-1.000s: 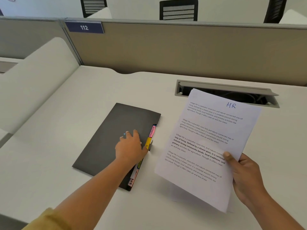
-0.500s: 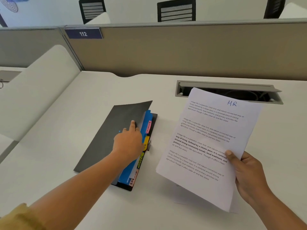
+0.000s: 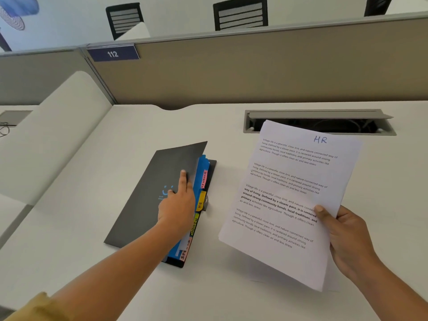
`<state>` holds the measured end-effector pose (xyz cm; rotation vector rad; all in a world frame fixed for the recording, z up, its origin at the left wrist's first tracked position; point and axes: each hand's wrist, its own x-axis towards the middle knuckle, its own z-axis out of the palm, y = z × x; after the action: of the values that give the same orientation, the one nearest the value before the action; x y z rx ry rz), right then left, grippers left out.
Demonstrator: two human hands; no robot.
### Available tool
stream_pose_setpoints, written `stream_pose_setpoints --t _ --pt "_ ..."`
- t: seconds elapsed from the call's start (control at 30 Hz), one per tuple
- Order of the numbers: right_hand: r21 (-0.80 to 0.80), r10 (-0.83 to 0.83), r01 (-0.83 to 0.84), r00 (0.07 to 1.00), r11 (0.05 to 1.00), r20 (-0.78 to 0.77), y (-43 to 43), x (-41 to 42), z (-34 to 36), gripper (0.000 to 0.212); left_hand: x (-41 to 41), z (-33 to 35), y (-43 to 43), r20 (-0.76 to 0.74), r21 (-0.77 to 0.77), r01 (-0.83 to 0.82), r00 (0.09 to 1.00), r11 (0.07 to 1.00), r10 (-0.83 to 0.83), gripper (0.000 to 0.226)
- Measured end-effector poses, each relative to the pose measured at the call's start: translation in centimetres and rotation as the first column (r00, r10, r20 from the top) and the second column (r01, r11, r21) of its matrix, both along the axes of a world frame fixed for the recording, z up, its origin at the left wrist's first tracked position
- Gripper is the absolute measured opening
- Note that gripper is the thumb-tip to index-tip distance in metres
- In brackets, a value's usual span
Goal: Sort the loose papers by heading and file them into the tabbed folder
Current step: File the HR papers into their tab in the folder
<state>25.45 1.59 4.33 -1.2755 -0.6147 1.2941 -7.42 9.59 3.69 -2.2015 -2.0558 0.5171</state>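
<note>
My right hand [image 3: 347, 242] pinches the HR paper [image 3: 287, 200]; beside it my left hand [image 3: 178, 205] grips the folder [image 3: 139, 216] by its raised cover.

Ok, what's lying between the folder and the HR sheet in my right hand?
Nothing: in the head view only a strip of bare white desk separates the folder from the HR sheet that the right hand holds.

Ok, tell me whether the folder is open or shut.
Partly open: the left hand holds the cover raised along its right edge, exposing blue dividers and coloured tabs.
</note>
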Motion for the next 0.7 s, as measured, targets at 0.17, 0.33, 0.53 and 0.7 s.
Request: stream_pose_setpoints --t 0.17,0.33,0.53,0.7 --pt "-0.018 -0.016 0.017 0.999 1.0 0.032 -0.2 -0.1 0.6 0.056 -0.4 0.9 0.1 0.051 -0.039 -0.005 0.999 0.999 0.007 0.094" --pt "-0.052 -0.027 0.028 0.999 0.998 0.02 0.0 -0.1 0.9 0.011 -0.8 1.8 0.1 0.062 -0.045 0.004 0.998 0.999 -0.001 0.088" --pt "-0.072 -0.031 0.034 0.999 0.997 0.042 0.1 -0.5 1.7 0.039 -0.8 2.6 -0.5 -0.004 -0.079 0.051 0.999 0.996 -0.052 0.091" --pt "-0.11 -0.047 0.054 0.997 0.992 0.063 0.1 -1.2 2.7 0.013 -1.0 3.6 -0.7 -0.076 -0.203 0.074 0.993 0.976 -0.091 0.081"
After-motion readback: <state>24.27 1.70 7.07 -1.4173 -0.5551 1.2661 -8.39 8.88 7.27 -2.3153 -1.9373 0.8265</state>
